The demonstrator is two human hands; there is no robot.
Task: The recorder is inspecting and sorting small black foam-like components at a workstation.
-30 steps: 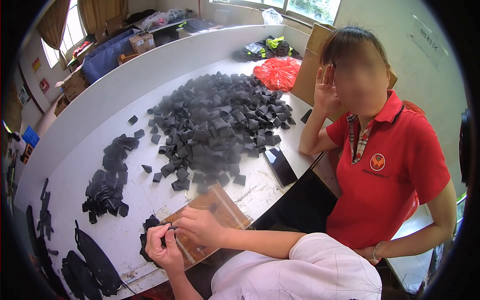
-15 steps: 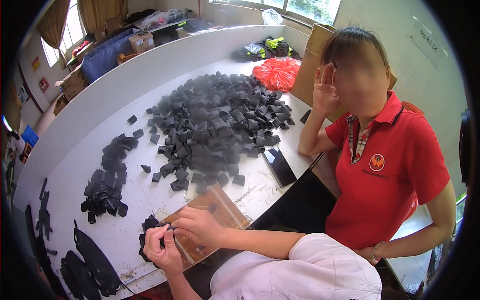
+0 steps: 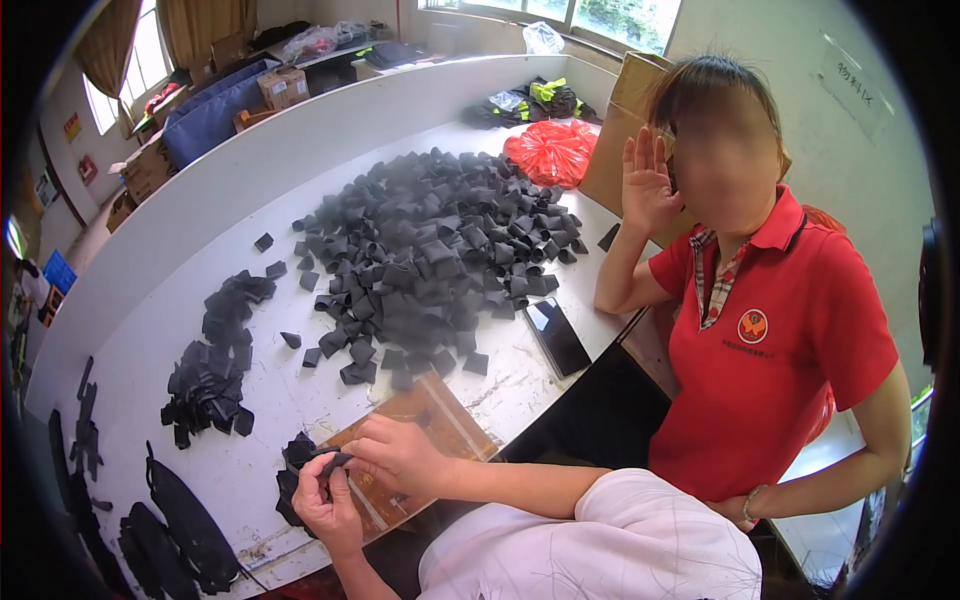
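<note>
My left hand [image 3: 325, 500] and my right hand [image 3: 400, 452] meet over a brown board [image 3: 455, 420] at the near edge of the white table [image 3: 240, 200]. Both pinch one small black fabric piece [image 3: 332, 461] between the fingertips. Just left of my hands lies a small heap of the same black pieces [image 3: 295, 455]. A big pile of dark grey folded pieces [image 3: 440, 250] covers the middle of the table, well beyond my hands.
A smaller black stack [image 3: 212, 350] lies at the left, black straps [image 3: 175, 525] at the near left edge. A dark phone [image 3: 557, 335] rests near the right edge. A person in a red shirt [image 3: 790, 350] sits at the right. A red bag [image 3: 553, 150] lies at the back.
</note>
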